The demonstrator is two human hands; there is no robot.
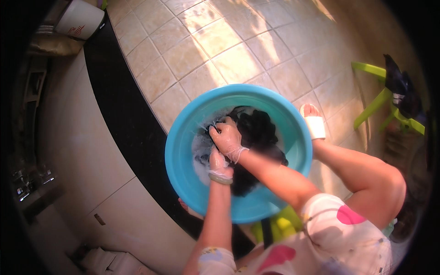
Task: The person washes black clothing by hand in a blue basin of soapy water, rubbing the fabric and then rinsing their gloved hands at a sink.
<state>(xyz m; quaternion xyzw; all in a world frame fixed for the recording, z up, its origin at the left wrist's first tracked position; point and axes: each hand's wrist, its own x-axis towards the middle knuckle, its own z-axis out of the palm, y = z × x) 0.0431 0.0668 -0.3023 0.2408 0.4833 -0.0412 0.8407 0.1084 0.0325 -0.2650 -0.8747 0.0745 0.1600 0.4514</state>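
A round blue plastic basin (187, 192) stands before me, with whitish suds (202, 165) and wet dark cloth (256, 129) inside it. Thin clear disposable gloves cover both hands. My right hand (227, 137) grips a bunched part of the cloth at the left of the basin, fingers curled. Just below it, my left hand (218, 161) holds the same bunch; its fingers are partly hidden by the right hand and the cloth. A pale green bangle (220, 178) circles my left wrist. More dark cloth lies heaped to the right of my hands and beneath my right forearm.
Beige floor tiles (172, 63) surround the basin. Pale cabinet fronts (99, 151) with a black base strip (117, 99) run along the left. A white container (80, 20) stands at the upper left. At the right, dark cloth (402, 89) hangs over a green plastic stool (373, 108).
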